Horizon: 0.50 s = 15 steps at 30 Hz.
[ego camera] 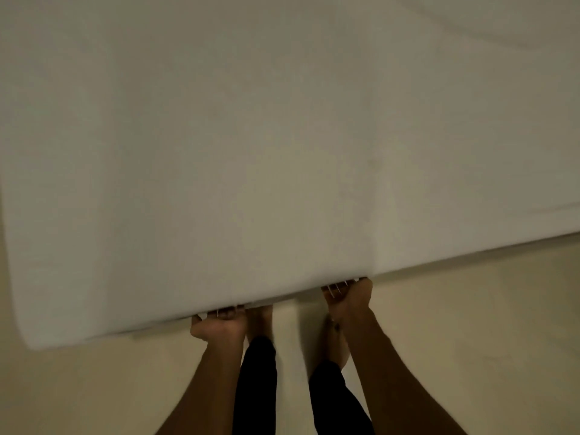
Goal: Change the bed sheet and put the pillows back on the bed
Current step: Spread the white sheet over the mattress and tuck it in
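From the head camera, looking straight down: the white sheet (251, 152) fills the whole upper and middle of the frame, smooth and a little blurred, with its near edge slanting from the lower left up toward the right side. The left hand (219, 323) grips that edge at lower centre, fingers curled tight round the cloth. The right hand (346, 296) holds the same edge just to the right and slightly higher, fist closed on the fabric too. The two hands are apart. Below them, at bottom centre, are two legs in dark trousers (257, 387) and bare feet (335, 343) on a pale floor (470, 340). I can't tell what lies under the sheet.
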Each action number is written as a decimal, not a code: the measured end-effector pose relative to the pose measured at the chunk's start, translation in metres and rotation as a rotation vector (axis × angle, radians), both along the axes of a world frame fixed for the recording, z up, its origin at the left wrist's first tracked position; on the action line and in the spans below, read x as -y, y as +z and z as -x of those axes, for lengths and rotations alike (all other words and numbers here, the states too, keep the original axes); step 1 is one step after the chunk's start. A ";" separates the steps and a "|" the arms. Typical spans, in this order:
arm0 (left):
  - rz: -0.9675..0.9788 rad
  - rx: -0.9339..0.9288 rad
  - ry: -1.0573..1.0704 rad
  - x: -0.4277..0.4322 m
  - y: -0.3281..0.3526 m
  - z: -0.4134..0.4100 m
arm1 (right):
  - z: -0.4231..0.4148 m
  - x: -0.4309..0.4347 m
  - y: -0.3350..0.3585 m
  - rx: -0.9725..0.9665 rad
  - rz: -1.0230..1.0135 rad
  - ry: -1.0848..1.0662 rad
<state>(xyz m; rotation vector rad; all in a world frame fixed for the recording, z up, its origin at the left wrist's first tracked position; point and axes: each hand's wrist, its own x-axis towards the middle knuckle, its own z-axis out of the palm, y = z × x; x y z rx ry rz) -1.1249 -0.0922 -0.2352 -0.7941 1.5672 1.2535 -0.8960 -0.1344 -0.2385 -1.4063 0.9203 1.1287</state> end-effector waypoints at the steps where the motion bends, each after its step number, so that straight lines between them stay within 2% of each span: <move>1: -0.015 0.016 0.001 0.000 0.001 0.001 | 0.003 0.000 -0.001 0.009 -0.008 -0.012; 4: -0.136 0.094 -0.021 -0.002 0.005 0.008 | 0.008 -0.001 -0.006 0.041 -0.070 -0.075; 8: -0.354 0.111 -0.057 -0.009 -0.010 0.017 | 0.011 -0.013 -0.006 0.031 -0.171 -0.200; 15: -0.358 0.122 -0.037 -0.009 -0.015 0.019 | 0.010 -0.008 -0.019 0.005 -0.220 -0.195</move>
